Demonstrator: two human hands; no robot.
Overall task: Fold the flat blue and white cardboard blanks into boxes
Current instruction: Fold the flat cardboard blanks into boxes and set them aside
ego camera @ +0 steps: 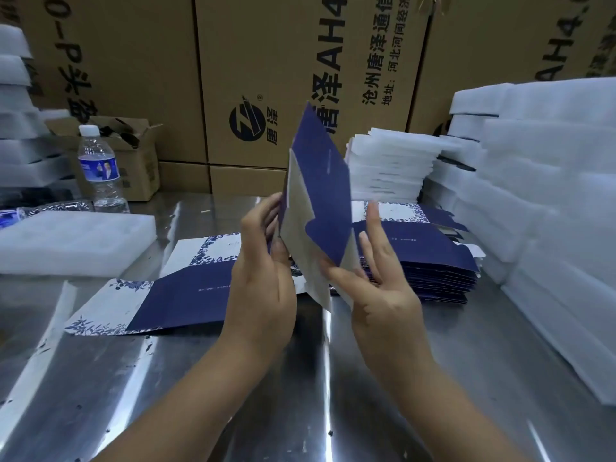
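Observation:
A blue and white cardboard blank stands upright above the metal table, partly folded, its grey inner side and a blue flap facing me. My left hand grips its left edge, fingers curled behind the card. My right hand presses against its lower right side with straight spread fingers. A flat blank lies on the table under my left hand. A stack of flat blanks sits to the right, behind my right hand.
White foam inserts are piled at the right, back centre and left. A water bottle stands at the back left beside a small open carton. Large brown shipping cartons wall off the back.

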